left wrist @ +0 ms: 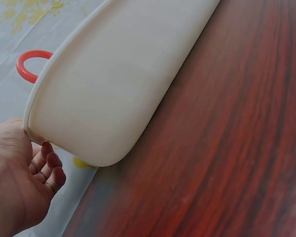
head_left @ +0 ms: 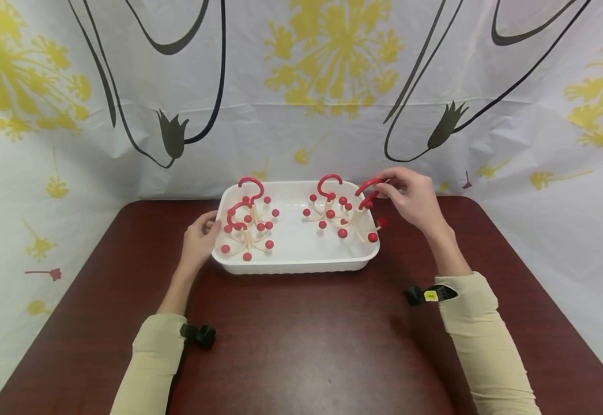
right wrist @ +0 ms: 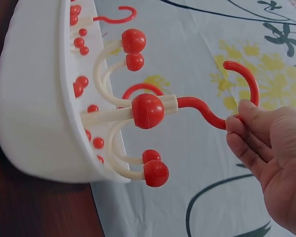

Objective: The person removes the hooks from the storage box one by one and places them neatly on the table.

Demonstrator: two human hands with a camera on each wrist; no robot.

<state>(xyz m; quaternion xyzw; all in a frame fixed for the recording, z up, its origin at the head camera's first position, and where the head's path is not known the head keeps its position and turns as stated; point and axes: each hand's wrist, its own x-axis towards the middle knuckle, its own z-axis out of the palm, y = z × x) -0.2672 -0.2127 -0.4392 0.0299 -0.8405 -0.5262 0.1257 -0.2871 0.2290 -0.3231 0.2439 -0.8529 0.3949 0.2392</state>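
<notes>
A white rectangular tray sits at the back of the table. My left hand grips its left end; in the left wrist view the fingers curl under the rim. Over at the right end, my right hand pinches the red hook of a multi-arm hook hanger between thumb and fingertips. That hanger is upright, its cream arms ending in red balls, and it overlaps the tray's right end. Two similar hangers stand at the tray's left, and another hanger stands right of the middle.
The dark reddish-brown tabletop runs from the tray to the front. A white flower-printed sheet hangs close behind the tray and at both sides. Both wrists wear black straps with small cameras.
</notes>
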